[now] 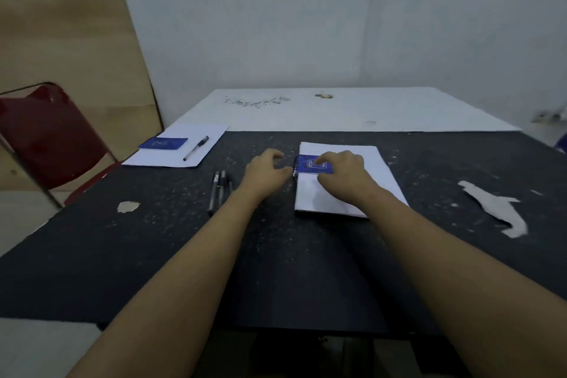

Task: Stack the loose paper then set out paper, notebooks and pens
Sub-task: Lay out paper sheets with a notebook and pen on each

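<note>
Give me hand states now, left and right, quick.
Left hand: open, fingers loosely curled, holding nothing, beside the blue notebook.
Right hand: closed, fingers curled on the blue notebook atop the paper stack.

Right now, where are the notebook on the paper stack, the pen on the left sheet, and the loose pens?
Notebook (306,165): head view, visible part of blue cover.
Pen (196,148): head view, middle of barrel.
Loose pens (221,188): head view, barrel of middle pen.
</note>
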